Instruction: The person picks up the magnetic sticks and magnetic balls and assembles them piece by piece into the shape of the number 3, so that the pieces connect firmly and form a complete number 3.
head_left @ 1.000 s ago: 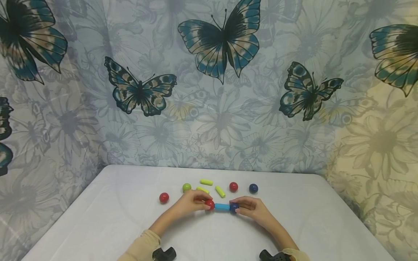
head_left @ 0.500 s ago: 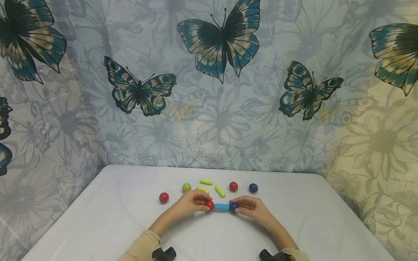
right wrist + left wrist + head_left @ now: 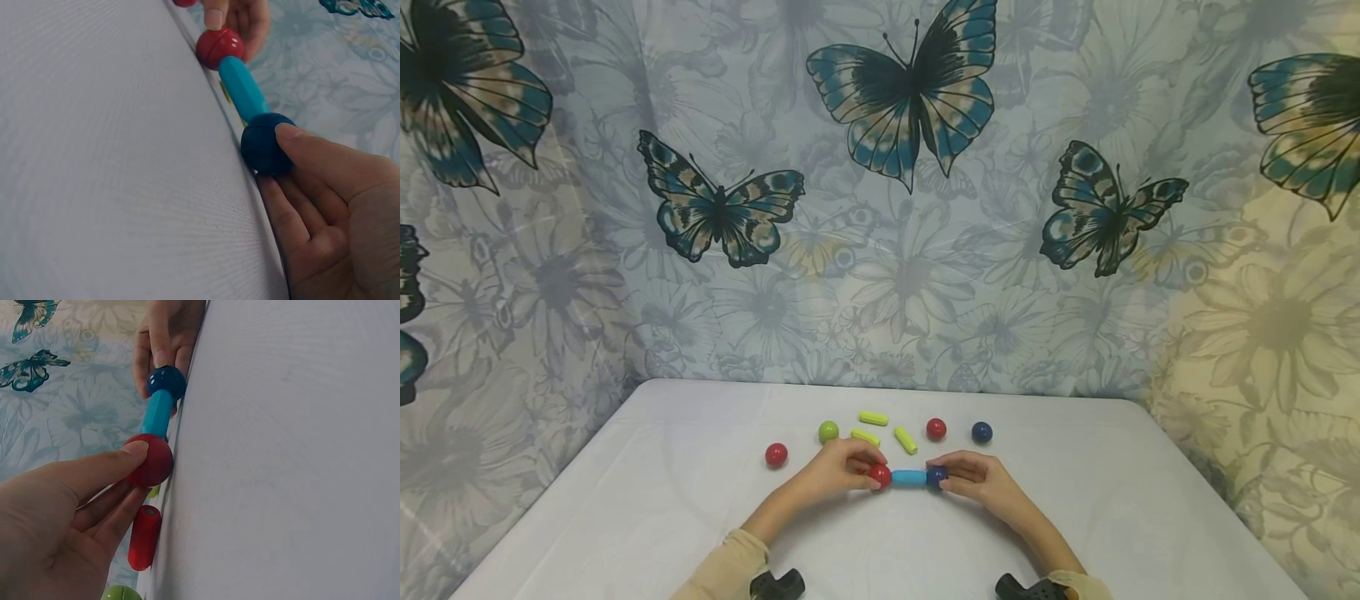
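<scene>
A light blue rod point(image 3: 909, 477) joins a red ball point(image 3: 881, 476) on its left to a dark blue ball point(image 3: 936, 477) on its right. My left hand point(image 3: 838, 468) pinches the red ball between thumb and fingers. The dark blue ball is pinched by my right hand point(image 3: 985, 483). In the left wrist view the rod point(image 3: 157, 414) touches both balls, and a red rod point(image 3: 144, 538) shows below the left fingers. The right wrist view shows the thumb on the dark blue ball point(image 3: 265, 144).
Behind the hands on the white table point(image 3: 700, 467) lie several yellow-green rods point(image 3: 873, 418), a green ball point(image 3: 828, 431), a red ball point(image 3: 936, 429) and a dark blue ball point(image 3: 982, 432). Another red ball point(image 3: 777, 455) is left of the left hand. A butterfly-patterned cloth hangs behind.
The joined balls and rod have shifted very slightly toward the table's near side. Both hands keep the same hold, and the loose pieces are where they were.
</scene>
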`<state>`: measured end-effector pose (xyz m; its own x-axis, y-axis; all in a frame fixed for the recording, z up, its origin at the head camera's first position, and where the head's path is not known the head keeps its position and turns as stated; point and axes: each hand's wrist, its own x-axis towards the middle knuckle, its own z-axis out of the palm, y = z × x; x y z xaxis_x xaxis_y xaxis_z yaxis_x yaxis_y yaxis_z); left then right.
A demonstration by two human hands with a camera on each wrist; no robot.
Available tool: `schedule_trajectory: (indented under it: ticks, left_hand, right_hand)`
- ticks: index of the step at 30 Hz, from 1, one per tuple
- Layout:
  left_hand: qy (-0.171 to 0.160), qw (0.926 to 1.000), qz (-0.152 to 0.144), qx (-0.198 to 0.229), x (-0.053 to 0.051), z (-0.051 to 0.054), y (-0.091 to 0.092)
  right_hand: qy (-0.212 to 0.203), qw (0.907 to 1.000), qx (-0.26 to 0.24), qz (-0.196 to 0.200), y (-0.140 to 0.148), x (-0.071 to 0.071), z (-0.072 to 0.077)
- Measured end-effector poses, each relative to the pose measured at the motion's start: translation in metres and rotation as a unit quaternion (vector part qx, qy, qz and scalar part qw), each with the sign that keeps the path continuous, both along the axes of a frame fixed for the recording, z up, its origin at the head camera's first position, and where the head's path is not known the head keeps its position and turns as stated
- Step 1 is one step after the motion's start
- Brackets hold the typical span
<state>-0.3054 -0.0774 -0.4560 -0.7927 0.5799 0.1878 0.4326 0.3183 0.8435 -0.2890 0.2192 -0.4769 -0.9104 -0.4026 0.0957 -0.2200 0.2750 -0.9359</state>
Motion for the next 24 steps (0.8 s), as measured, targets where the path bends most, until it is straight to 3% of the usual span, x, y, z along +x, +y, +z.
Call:
schedule_trajectory:
  ticks: [11,24]
  left_hand:
    - [0.010,0.9994,0.010,-0.030,-0.003,-0.002,0.002]
    - [0.064,0.9967,0.019,0.045,0.005,-0.007,0.016]
  right_hand:
    - [-0.001,1.0000,0.005,-0.003,0.000,0.000,0.000]
    - [0.002,1.0000,-0.003,0.004,0.000,0.001,0.000]
